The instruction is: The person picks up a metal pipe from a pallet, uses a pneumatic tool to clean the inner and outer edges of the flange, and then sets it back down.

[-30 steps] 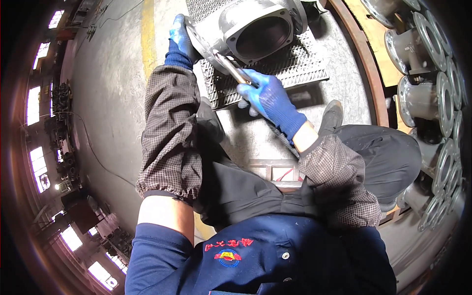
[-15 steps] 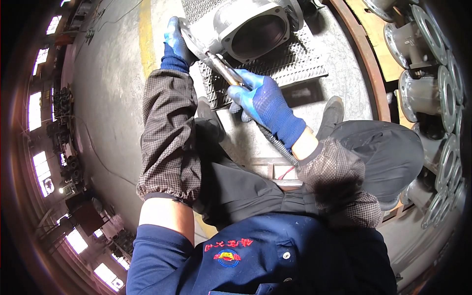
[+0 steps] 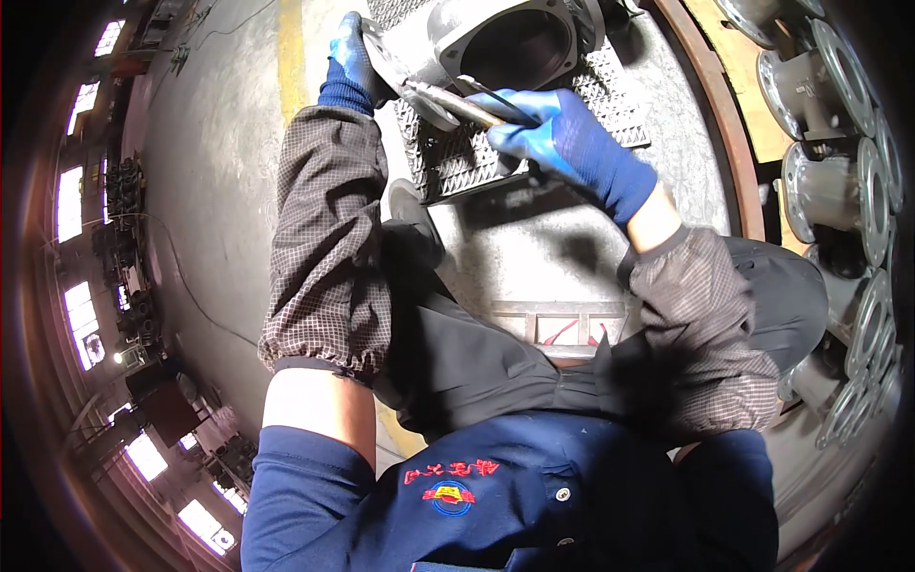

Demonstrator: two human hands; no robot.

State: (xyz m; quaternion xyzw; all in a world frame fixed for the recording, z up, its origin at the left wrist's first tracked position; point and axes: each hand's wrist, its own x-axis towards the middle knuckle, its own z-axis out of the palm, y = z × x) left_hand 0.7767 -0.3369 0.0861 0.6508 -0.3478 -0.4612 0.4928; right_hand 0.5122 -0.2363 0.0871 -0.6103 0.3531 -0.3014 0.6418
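A grey cast-metal valve body (image 3: 459,71) with round flanges and a wide dark opening lies at the top of the view. My left hand (image 3: 353,59), in a blue work glove, is closed around the rim of its left flange (image 3: 389,65). In my gloved right hand (image 3: 564,138) is a slim air grinder (image 3: 456,103) with a lever along its side. The grinder's tip points left and meets the lower part of that flange, or lies just in front of it. My right fingers wrap the tool body, partly hiding it.
Under the casting is a textured metal grating (image 3: 610,119). Several flanged castings (image 3: 827,191) are stacked at the right, beyond a rusty steel rail (image 3: 720,105). A low metal-framed stool (image 3: 562,310) shows between my legs. A yellow line (image 3: 290,62) crosses the concrete floor at the left.
My right hand has moved right and slightly up, and the grinder lies at a flatter angle. My left hand still grips the flange. The casting appears slightly higher and farther right in view.
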